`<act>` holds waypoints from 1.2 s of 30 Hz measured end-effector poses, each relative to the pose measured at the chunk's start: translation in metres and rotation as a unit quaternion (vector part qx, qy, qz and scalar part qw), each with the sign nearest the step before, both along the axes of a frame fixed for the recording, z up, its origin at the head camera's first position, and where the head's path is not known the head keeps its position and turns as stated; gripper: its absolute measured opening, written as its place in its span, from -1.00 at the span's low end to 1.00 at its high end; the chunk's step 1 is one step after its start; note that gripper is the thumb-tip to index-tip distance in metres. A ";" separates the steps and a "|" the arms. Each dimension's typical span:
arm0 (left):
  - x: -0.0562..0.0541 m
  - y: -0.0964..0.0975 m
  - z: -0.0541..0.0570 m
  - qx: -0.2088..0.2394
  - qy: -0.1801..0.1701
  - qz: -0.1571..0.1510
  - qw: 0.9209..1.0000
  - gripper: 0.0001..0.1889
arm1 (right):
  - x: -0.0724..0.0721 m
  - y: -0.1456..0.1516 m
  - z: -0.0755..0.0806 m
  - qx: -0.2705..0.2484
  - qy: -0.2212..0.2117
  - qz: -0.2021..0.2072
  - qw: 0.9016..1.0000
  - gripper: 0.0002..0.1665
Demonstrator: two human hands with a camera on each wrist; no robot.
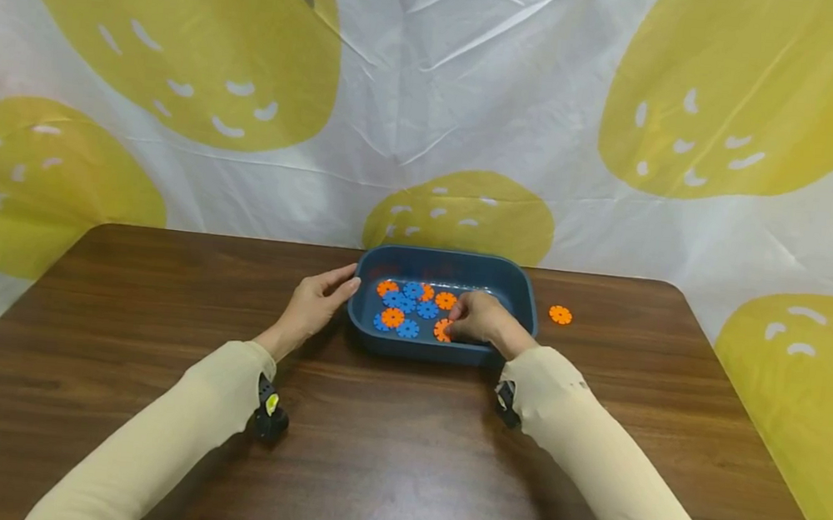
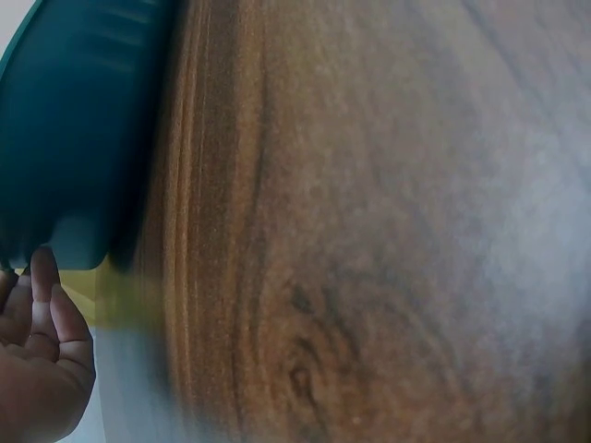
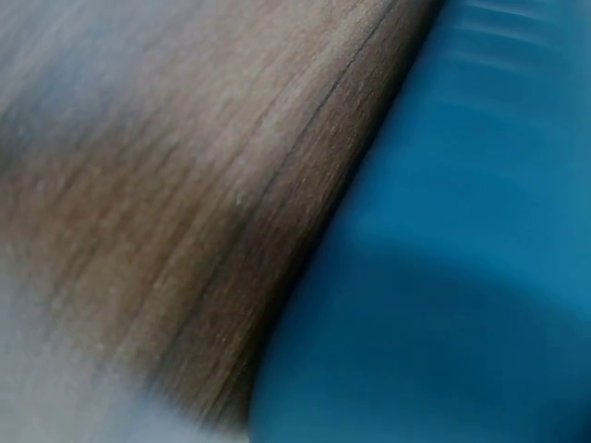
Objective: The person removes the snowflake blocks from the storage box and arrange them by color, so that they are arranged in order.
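Note:
A dark blue rectangular basin [image 1: 408, 348] stands at the table's far edge, holding several blue and orange notched plastic discs [image 1: 428, 310]. My left hand [image 1: 310, 304] rests at the basin's left end, fingers extended, thumb tip by the rim; the left wrist view has its fingertips against the outer wall. Inside the basin, my right hand [image 1: 484, 320] reaches over the front rim with curled fingers and pinches an orange notched disc [image 1: 441, 330], partly covered by the fingers. In the right wrist view the basin wall [image 3: 443, 277] hides this hand.
One orange disc [image 1: 560, 315] lies on the wooden table [image 1: 399, 442], right of the basin. Directly behind the table hangs a white cloth [image 1: 461, 114] with yellow fruit prints. Each wrist wears a small black camera.

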State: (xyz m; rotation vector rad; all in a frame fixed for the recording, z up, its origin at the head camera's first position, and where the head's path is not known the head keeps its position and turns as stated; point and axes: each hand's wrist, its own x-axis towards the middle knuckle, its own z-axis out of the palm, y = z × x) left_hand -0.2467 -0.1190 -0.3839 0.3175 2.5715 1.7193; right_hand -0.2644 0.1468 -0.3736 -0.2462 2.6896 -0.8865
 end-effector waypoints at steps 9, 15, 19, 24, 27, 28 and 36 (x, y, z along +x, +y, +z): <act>-0.014 -0.004 -0.019 -0.004 0.010 0.006 1.000 -0.50 | -0.002 0.000 -0.001 -0.054 -0.030 -0.038 0.997 -0.88; -0.015 -0.003 -0.021 -0.007 0.005 0.006 1.000 -0.50 | -0.002 0.001 0.000 -0.080 -0.024 -0.056 0.995 -0.89; -0.014 -0.003 -0.022 -0.006 0.006 0.007 1.000 -0.50 | -0.001 0.003 0.002 -0.112 -0.017 -0.079 0.990 -0.89; -0.014 -0.003 -0.022 -0.006 0.010 0.006 1.000 -0.50 | -0.001 0.010 0.008 -0.156 0.003 -0.093 0.983 -0.88; -0.014 -0.003 -0.023 -0.004 0.012 0.005 1.000 -0.50 | -0.001 0.015 0.014 -0.176 0.007 -0.107 0.979 -0.85; -0.014 -0.003 -0.023 -0.003 0.012 0.005 1.000 -0.50 | 0.000 0.018 0.017 -0.182 0.008 -0.114 0.977 -0.84; -0.014 -0.002 -0.024 0.002 0.004 0.004 1.000 -0.50 | 0.002 0.051 0.032 -0.238 0.033 -0.168 0.956 -0.71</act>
